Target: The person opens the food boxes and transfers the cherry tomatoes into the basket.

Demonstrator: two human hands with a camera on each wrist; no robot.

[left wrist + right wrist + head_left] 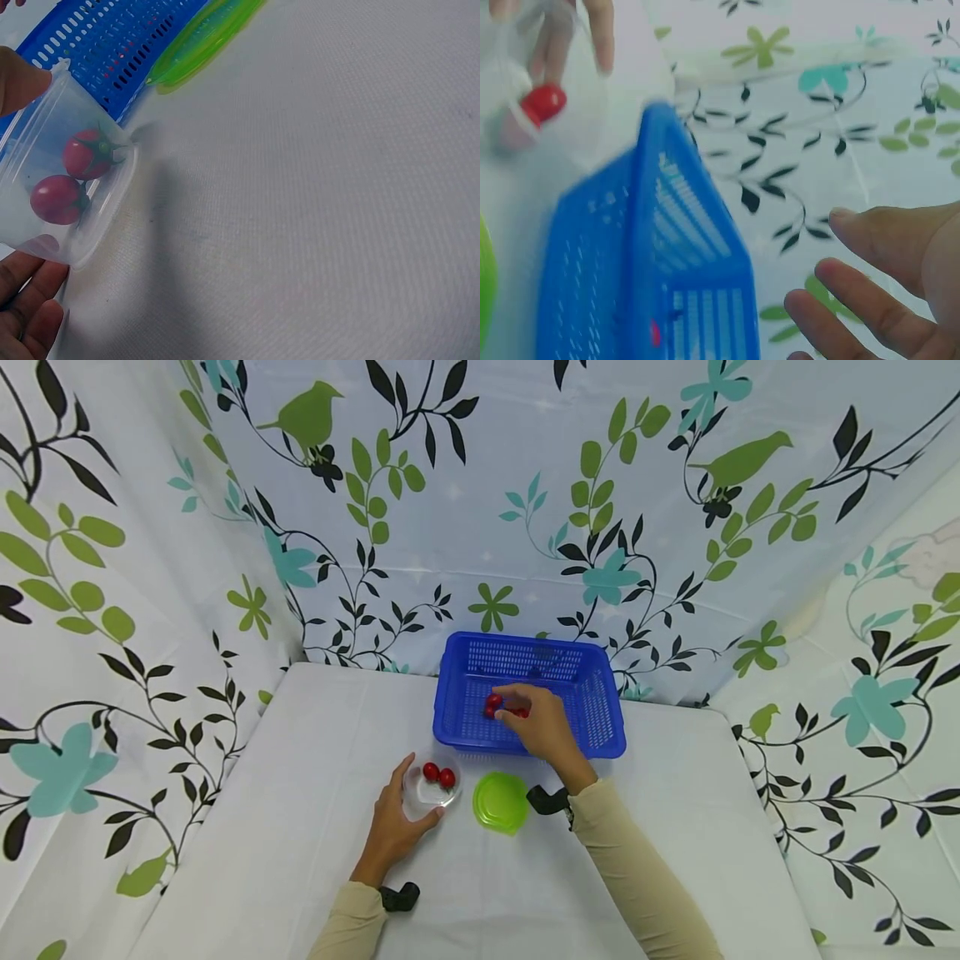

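On the white table, my left hand [396,822] holds a clear plastic tub [415,802], its thumb and fingers on opposite sides. Two red cherry tomatoes [88,154] with green stems lie inside the tub. My right hand [536,718] is over the blue basket [447,727], thumb and fingers apart near several cherry tomatoes [493,700] in it. In the right wrist view the right hand's spread fingers [817,322] hold nothing. Part of the basket's contents is hidden behind that hand.
A green lid [501,802] lies on the table between the tub and my right wrist, in front of the basket. Behind the basket hangs a patterned cloth [480,527], and similar cloth stands on both sides of the white table [285,793].
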